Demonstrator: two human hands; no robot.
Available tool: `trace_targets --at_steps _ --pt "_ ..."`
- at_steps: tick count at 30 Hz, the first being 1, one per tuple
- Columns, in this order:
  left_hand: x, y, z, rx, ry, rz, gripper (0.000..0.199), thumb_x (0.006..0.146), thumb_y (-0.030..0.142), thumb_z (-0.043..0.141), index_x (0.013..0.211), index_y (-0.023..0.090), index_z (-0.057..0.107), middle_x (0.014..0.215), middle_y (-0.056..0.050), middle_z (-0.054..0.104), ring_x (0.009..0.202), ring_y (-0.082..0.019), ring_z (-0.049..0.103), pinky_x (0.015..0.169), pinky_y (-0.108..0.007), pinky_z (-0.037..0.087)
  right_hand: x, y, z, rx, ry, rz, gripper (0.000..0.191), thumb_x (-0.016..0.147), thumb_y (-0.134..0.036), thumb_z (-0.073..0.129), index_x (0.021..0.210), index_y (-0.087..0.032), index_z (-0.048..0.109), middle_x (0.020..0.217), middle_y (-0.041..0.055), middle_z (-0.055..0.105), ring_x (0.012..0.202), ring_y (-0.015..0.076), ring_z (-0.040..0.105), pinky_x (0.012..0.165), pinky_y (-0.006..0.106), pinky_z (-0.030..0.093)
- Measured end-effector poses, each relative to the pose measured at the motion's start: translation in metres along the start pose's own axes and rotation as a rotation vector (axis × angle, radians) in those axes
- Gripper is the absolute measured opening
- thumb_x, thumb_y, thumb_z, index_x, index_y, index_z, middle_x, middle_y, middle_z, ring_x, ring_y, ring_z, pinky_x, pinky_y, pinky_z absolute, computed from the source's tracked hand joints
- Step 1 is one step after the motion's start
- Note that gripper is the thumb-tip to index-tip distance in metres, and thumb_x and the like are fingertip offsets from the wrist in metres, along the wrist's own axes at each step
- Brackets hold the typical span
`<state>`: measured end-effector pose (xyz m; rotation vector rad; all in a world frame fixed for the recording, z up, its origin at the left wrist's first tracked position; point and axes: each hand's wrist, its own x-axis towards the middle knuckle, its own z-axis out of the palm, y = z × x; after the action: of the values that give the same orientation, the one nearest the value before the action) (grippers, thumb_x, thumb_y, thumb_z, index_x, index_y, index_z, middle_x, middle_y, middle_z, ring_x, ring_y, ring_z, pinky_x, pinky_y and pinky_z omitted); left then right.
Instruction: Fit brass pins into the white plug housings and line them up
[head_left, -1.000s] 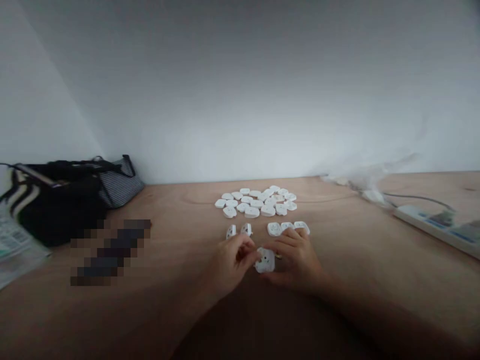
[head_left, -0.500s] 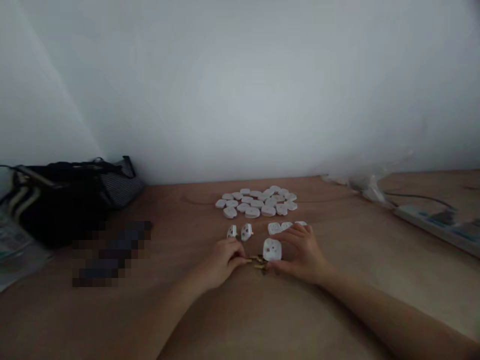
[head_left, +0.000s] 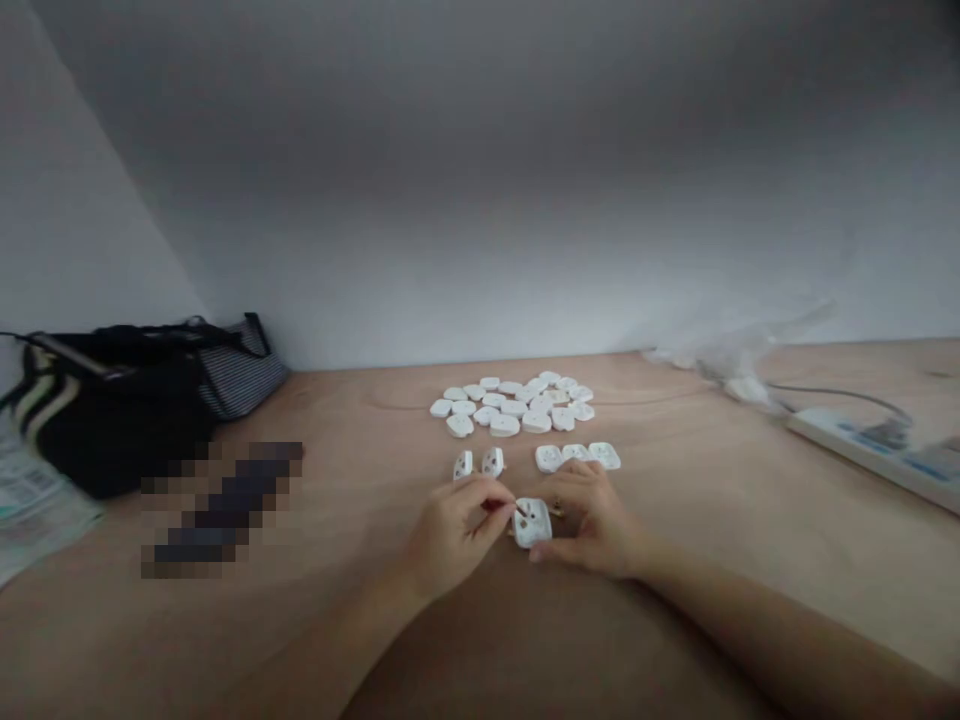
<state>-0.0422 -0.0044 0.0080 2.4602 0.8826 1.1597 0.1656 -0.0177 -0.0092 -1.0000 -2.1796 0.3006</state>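
My right grip (head_left: pixel 592 525) is clamped on a white plug casing (head_left: pixel 532 523), held in front of me over the desk (head_left: pixel 697 530), while my left grip (head_left: pixel 457 535) pinches a thin pin (head_left: pixel 519 510) right at the casing's face. Just beyond lie two small white plug pieces (head_left: pixel 463 464) on the left and three white casings (head_left: pixel 575 454) on the right, then a loose cluster of white plug parts (head_left: pixel 511 403). A black bag (head_left: pixel 120 425) sits far left, and a white power strip (head_left: pixel 862 440) far right.
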Motion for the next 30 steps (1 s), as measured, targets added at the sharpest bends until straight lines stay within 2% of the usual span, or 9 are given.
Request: trace_targets --at_steps 5,10,14,18,25,30 --pt "0.0 0.001 0.003 -0.006 0.048 0.043 0.01 0.082 0.012 0.057 0.087 0.016 0.064 0.083 -0.004 0.068 0.077 -0.014 0.064 0.073 -0.024 0.051 0.0 0.0 0.001 -0.015 -0.01 -0.01 0.05 0.062 -0.051 0.074 0.104 -0.027 0.063 0.086 0.0008 0.067 0.083 0.0208 0.054 0.078 0.036 0.034" --pt "0.001 0.001 0.003 -0.083 0.035 0.082 0.012 0.083 0.014 0.057 0.088 0.016 0.067 0.085 -0.005 0.069 0.077 -0.014 0.065 0.072 -0.023 0.052 0.0 0.0 0.002 -0.033 -0.002 -0.022 0.051 0.061 -0.051 0.074 0.104 -0.028 0.063 0.088 -0.0001 0.068 0.083 0.0196 0.055 0.077 0.034 0.034" --pt "0.0 -0.001 0.005 -0.124 0.04 0.072 0.011 0.084 0.016 0.058 0.086 0.017 0.069 0.085 -0.006 0.071 0.077 -0.015 0.066 0.072 -0.025 0.054 0.001 0.0 0.002 -0.017 0.0 -0.027 0.051 0.061 -0.052 0.073 0.105 -0.029 0.063 0.09 0.0 0.069 0.084 0.0204 0.055 0.078 0.035 0.033" --pt "0.0 -0.004 0.008 -0.168 0.05 0.083 0.009 0.082 0.019 0.061 0.084 0.018 0.071 0.083 -0.006 0.072 0.077 -0.016 0.067 0.072 -0.027 0.055 0.001 0.0 0.003 -0.009 -0.001 -0.027 0.05 0.061 -0.054 0.073 0.102 -0.027 0.064 0.085 0.0008 0.069 0.082 0.0211 0.056 0.078 0.036 0.034" --pt "-0.001 -0.004 0.01 -0.228 0.079 0.015 0.012 0.081 0.024 0.063 0.081 0.018 0.073 0.082 -0.007 0.073 0.075 -0.018 0.068 0.071 -0.03 0.056 0.0 0.0 0.004 0.026 0.012 -0.007 0.049 0.061 -0.051 0.074 0.102 -0.027 0.064 0.085 0.0016 0.068 0.082 0.0217 0.055 0.077 0.036 0.035" --pt "0.001 -0.003 0.012 -0.24 0.078 0.047 0.01 0.081 0.02 0.063 0.08 0.018 0.073 0.079 -0.006 0.074 0.074 -0.017 0.068 0.07 -0.029 0.056 -0.003 -0.001 0.006 0.026 0.096 0.058 0.071 0.052 -0.048 0.08 0.114 -0.023 0.055 0.093 0.0054 0.066 0.089 0.0256 0.055 0.081 0.04 0.037"
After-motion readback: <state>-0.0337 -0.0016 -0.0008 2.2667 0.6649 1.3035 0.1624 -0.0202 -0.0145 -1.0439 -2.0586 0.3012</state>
